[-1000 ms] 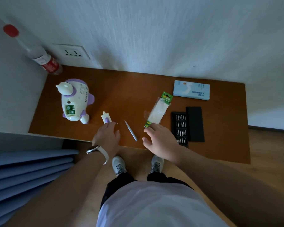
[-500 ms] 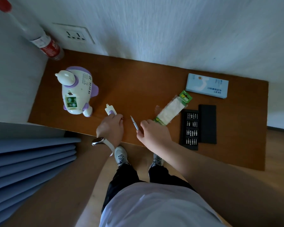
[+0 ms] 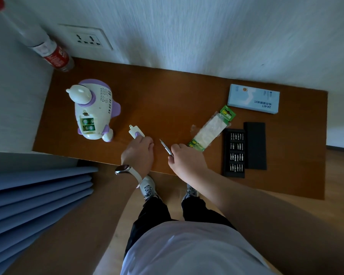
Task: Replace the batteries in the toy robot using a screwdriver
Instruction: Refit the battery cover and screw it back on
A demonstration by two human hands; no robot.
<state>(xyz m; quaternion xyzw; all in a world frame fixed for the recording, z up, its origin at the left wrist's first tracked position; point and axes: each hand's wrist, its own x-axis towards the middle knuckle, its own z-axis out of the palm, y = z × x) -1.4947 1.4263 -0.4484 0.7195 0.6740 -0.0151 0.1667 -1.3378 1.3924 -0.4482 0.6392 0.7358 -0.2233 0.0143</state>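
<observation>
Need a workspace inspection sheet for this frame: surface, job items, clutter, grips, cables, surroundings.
surface: brown table, against the wall.
job's things: toy robot lying with its battery bay open, green cells inside; battery cover loose on the table; screwdriver; bit case open.
clutter: battery pack, blue box, bottle.
grips: left hand touches the cover, hold unclear; right hand pinches the screwdriver.
cables: nothing seen.
surroundings: wall socket, blue pleated fabric, wood floor.
</observation>
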